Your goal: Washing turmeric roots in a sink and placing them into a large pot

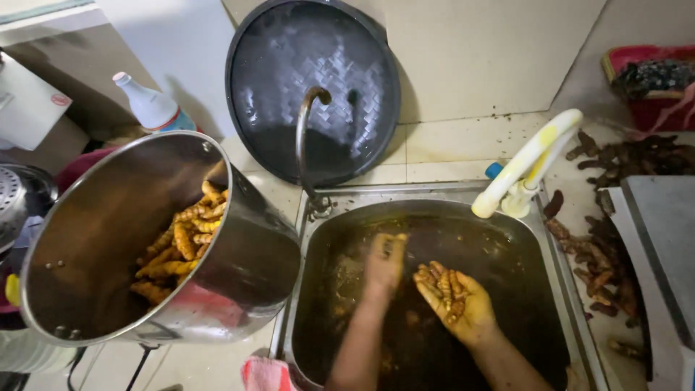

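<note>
Both my hands are down in a steel sink [557, 275] full of dark brown water. My right hand [457, 300] is palm up, cupped under a small heap of orange-yellow turmeric roots [443, 286] just above the water. My left hand [384, 259] is half under the surface with its fingers curled down; whether it holds roots I cannot tell. A large steel pot [250, 261] sits tilted at the sink's left, with a pile of the same cleaned orange roots [181, 242] inside.
A round dark tray [311, 87] leans against the wall behind a thin bent tap [308, 137]. A white and yellow faucet [528, 163] stands at the sink's right rim. Dark muddy roots [601, 253] lie on the right counter. A white bottle [148, 105] stands back left.
</note>
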